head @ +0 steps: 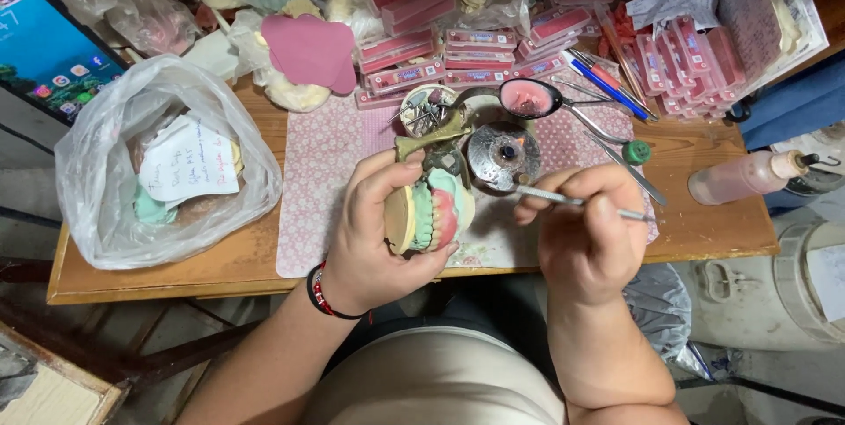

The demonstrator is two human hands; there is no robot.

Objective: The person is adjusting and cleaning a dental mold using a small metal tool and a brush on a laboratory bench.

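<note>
My left hand point(374, 231) grips a dental model point(431, 209) mounted in a brass articulator point(436, 139); the model shows pale green casts, pink wax and a row of teeth. My right hand point(588, 231) pinches a thin metal wax tool point(572, 201), whose tip reaches left to a small round metal burner point(503, 154) with a tiny flame. The burner stands just right of the model on the patterned pink mat point(321, 179).
A clear plastic bag point(163, 161) with casts and a paper note lies at left. Stacks of pink tooth-card boxes point(458, 51) line the back. A spoon with pink wax point(528, 98), pens point(607, 77), a pink squeeze bottle point(748, 177) and a screen point(44, 47) surround the wooden table point(704, 231).
</note>
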